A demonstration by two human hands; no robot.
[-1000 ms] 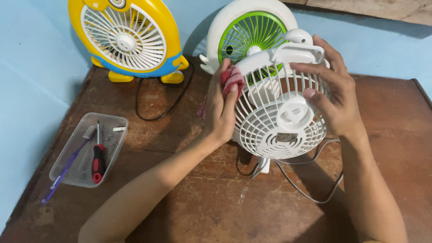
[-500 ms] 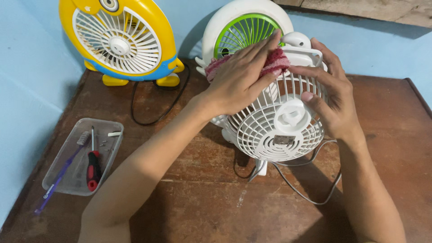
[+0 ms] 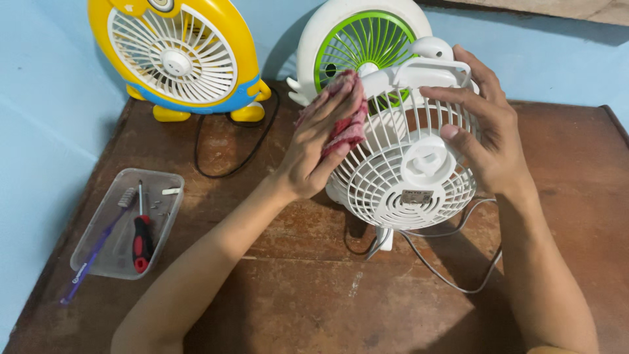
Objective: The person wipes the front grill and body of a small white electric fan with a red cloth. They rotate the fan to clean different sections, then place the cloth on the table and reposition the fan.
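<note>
1. Round yellow and blue plastic fan [image 3: 177, 56] upright at the far left of the brown wooden table [image 3: 314, 301]
2. White fan with green grille [image 3: 341, 46] beside it
3. Clear plastic tray [image 3: 128, 223] near the left edge, holding a red-handled screwdriver [image 3: 140, 233] and a purple toothbrush [image 3: 98, 246]

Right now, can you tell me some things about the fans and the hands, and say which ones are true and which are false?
1. The left hand presses a red cloth against the white fan. True.
2. The right hand rests flat on the table. False: it grips the white fan's cage on its right side.
3. A red-handled screwdriver lies in the clear plastic tray. True.
4. The yellow fan lies on its back. False: it stands upright at the table's back left.
5. A green and white fan stands behind the white fan. True.
</note>
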